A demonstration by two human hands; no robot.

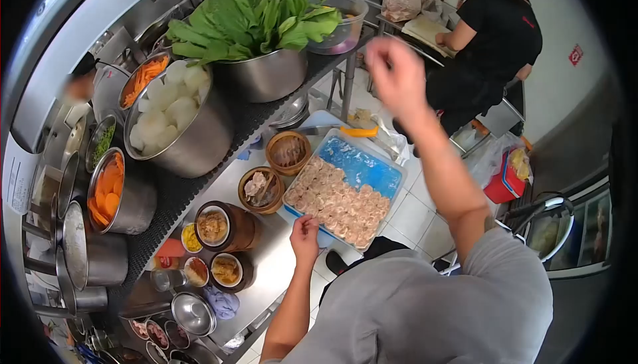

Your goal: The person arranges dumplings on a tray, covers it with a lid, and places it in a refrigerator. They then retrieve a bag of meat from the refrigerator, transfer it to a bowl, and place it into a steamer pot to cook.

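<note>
Reaching into a tray of dumplings at the counter's outer edge

Picking at the near rim of the blue tray (372, 168), the left hand (304, 232) has its fingers curled onto the dumplings (335, 201) there, though whether its grip is closed on one I cannot tell; the right hand (397, 75) is raised in the air, blurred, fingers loose and holding nothing. The tray seems to overhang the counter (266, 264) edge, so a push or tug from the left hand could tip it toward the floor. Two bamboo steamers (287, 151) stand just beside the tray's far rim, and lidded pots (226, 226) crowd the counter behind. A swing of the raised arm could catch the bowl of greens (266, 75) on the shelf above. Another person (495, 38) works well apart.
</note>
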